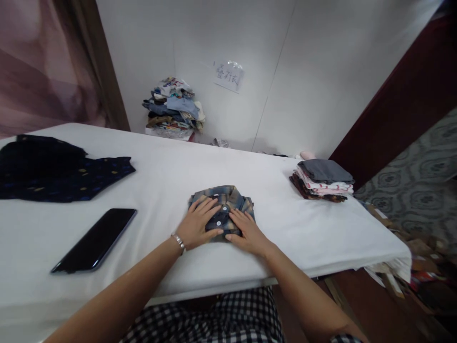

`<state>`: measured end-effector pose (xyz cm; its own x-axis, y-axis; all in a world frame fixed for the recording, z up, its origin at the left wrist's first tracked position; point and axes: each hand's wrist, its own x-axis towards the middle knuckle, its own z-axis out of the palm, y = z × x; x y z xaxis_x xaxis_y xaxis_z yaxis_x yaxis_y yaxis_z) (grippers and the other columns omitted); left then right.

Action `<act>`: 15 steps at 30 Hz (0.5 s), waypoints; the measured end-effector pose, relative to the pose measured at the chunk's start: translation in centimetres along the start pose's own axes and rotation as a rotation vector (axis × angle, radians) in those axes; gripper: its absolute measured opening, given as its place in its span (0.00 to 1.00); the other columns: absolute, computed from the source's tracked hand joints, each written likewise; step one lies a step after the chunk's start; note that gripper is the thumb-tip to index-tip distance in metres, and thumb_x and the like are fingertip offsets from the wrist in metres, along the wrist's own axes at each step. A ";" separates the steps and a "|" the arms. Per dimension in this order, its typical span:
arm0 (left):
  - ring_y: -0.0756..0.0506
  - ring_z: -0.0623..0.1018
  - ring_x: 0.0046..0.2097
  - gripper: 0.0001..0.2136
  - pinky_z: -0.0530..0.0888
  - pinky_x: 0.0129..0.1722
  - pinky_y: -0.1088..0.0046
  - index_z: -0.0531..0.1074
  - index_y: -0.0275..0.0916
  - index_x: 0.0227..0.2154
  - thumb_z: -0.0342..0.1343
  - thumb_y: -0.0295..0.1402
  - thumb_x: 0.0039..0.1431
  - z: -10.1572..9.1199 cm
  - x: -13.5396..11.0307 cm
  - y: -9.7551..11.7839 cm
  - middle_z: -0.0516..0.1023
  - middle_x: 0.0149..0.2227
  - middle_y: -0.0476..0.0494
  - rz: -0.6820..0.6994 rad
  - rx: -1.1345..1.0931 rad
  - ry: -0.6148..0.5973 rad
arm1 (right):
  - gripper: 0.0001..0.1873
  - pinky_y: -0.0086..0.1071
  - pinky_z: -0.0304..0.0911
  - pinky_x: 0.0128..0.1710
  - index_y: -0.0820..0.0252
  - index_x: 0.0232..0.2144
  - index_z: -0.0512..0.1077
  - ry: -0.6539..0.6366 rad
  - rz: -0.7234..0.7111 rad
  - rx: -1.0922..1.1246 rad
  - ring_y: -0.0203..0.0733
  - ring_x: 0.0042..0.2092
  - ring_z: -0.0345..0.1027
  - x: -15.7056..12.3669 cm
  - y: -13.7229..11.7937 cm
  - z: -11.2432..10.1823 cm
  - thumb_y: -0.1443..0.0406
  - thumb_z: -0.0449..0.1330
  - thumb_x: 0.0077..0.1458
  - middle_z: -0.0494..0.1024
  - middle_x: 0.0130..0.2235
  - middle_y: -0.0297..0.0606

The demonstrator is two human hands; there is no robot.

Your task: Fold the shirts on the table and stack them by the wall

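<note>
Smoothing folded plaid shirt [222, 206] on desk [160, 162], left hand [197, 225] and right hand [249, 232] flat, grips open, holding nothing; likely needing fingers under edges to lift.

Left of your fingers [210, 209], a black phone [94, 240] lies flat on the white table [160, 162], near its front edge. Further left and farther back, a dark garment [60, 176] with small yellow and blue specks is spread out. Right of your fingers and a little farther back, well apart from them, sits a stack of folded clothes [323, 180], a grey piece on top. Far beyond your fingertips, past the table, a loose pile of clothes [174, 109] rests against the white wall, with a paper note [228, 76] stuck up to its right.
</note>
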<state>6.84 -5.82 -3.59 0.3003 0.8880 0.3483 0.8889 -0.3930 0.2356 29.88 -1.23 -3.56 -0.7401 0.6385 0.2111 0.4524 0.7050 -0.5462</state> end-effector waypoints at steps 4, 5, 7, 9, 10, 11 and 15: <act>0.35 0.69 0.57 0.31 0.64 0.56 0.51 0.65 0.43 0.57 0.58 0.50 0.51 -0.2 -2.6 1.4 0.69 0.59 0.37 0.076 0.074 0.084 | 0.18 0.48 0.57 0.58 0.57 0.47 0.74 0.390 0.023 0.252 0.49 0.57 0.64 -2.9 -1.0 -0.3 0.56 0.57 0.57 0.76 0.51 0.45; 0.36 0.71 0.55 0.28 0.66 0.54 0.52 0.66 0.43 0.56 0.57 0.46 0.53 -0.1 -3.0 1.3 0.71 0.57 0.38 0.073 0.087 0.085 | 0.15 0.45 0.62 0.52 0.57 0.41 0.76 0.440 0.093 0.355 0.48 0.50 0.70 -3.7 -1.5 -0.1 0.56 0.57 0.57 0.79 0.44 0.44; 0.37 0.74 0.51 0.21 0.70 0.50 0.55 0.69 0.43 0.53 0.54 0.39 0.55 0.0 -3.1 0.9 0.75 0.53 0.39 0.066 0.089 0.074 | 0.15 0.41 0.68 0.39 0.58 0.34 0.76 0.396 0.297 0.663 0.44 0.36 0.73 -5.1 -2.5 0.8 0.53 0.59 0.55 0.79 0.32 0.40; 0.37 0.77 0.47 0.17 0.73 0.45 0.57 0.72 0.42 0.49 0.49 0.35 0.57 -0.5 -2.1 0.3 0.78 0.47 0.40 0.049 0.073 0.047 | 0.21 0.37 0.67 0.29 0.60 0.36 0.74 0.240 0.499 1.015 0.42 0.29 0.72 -5.9 -3.5 1.9 0.49 0.61 0.51 0.78 0.30 0.39; 0.37 0.78 0.45 0.17 0.74 0.43 0.57 0.73 0.42 0.47 0.47 0.34 0.58 -1.0 -1.3 0.1 0.79 0.45 0.40 0.030 0.068 0.043 | 0.24 0.37 0.67 0.28 0.60 0.39 0.73 0.169 0.572 1.164 0.42 0.29 0.73 -6.1 -3.8 2.5 0.48 0.63 0.48 0.78 0.32 0.40; 0.37 0.78 0.44 0.17 0.75 0.41 0.57 0.73 0.41 0.47 0.45 0.34 0.59 -1.6 -0.4 0.1 0.79 0.44 0.40 0.003 0.069 0.052 | 0.28 0.37 0.68 0.28 0.61 0.42 0.71 0.120 0.618 1.284 0.44 0.31 0.74 -6.0 -4.0 2.9 0.47 0.65 0.46 0.78 0.35 0.42; 0.36 0.78 0.44 0.18 0.75 0.39 0.57 0.73 0.43 0.47 0.43 0.37 0.61 -3.1 1.8 1.9 0.79 0.44 0.40 -0.063 0.108 0.137 | 0.39 0.43 0.70 0.36 0.54 0.52 0.62 0.184 0.586 1.549 0.48 0.45 0.73 -4.7 -4.2 2.9 0.49 0.70 0.40 0.76 0.46 0.42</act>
<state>8.03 -5.70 0.35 0.1997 0.8660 0.4585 0.9384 -0.3037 0.1648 30.01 -8.12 -4.65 -0.5443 0.7927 -0.2744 -0.3422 -0.5085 -0.7901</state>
